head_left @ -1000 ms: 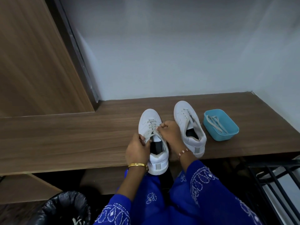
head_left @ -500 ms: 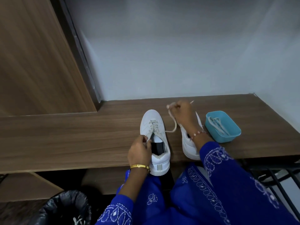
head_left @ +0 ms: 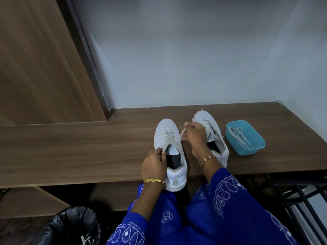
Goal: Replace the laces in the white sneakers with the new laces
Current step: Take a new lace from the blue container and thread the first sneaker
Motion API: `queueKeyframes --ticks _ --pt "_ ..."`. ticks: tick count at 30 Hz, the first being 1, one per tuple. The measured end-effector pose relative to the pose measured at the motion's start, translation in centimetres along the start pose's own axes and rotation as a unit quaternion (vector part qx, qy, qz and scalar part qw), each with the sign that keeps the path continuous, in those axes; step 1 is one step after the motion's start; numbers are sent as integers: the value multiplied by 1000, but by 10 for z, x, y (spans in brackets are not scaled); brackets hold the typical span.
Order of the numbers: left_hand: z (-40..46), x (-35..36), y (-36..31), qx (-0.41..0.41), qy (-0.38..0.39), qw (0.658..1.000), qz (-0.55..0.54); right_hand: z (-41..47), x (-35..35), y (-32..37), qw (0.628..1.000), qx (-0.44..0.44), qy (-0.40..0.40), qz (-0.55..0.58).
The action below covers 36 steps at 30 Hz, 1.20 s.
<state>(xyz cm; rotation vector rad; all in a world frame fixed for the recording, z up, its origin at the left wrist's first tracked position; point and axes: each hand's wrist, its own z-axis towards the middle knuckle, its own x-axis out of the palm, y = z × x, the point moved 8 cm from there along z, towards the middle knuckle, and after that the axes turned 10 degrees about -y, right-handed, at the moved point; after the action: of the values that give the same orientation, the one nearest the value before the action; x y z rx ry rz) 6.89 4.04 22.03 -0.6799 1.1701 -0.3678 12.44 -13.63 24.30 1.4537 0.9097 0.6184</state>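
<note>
— Nearest first, what has changed?
— The left hand (head_left: 154,164) still pinches the collar of the left sneaker (head_left: 170,152) at the bench (head_left: 70,147) edge. The right hand (head_left: 195,137), at the tongue a second ago, has drawn a lace end (head_left: 184,129) up and out.
— Meaning?
— Probably the old lace is coming free, eyelet by eyelet.
— And its pose?
— Raised between the shoes, fingers curled around the lace, wrist bent down.
— Farther off?
— The right sneaker (head_left: 210,131) stays laced; new laces (head_left: 238,137) wait in the blue tray (head_left: 254,147).
</note>
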Motion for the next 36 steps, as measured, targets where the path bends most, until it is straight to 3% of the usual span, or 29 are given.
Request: queueKeyframes --ticks 4,11,14,16,19,25,28,36 --pt "0 0 -3 4 2 1000 0 7 -17 14 991 -33 -108 65" --pt "7 14 0 34 42 998 -26 -14 -6 -13 999 -29 -18 -6" --pt "11 22 -1 6 76 990 -115 -28 3 -28 999 -22 27 -30" --pt "10 21 -2 -83 86 955 -273 -33 4 -30 999 -25 22 -30" --pt "9 25 1 -260 79 854 -443 -31 1 -33 1000 -9 0 -14" --pt "0 37 21 -476 35 722 -501 -27 2 -56 990 109 -16 83" --pt "1 43 28 -508 22 696 -507 -29 3 -61 978 154 -22 141" --pt "6 34 29 -472 44 691 -546 -31 -1 -54 971 175 -7 165"
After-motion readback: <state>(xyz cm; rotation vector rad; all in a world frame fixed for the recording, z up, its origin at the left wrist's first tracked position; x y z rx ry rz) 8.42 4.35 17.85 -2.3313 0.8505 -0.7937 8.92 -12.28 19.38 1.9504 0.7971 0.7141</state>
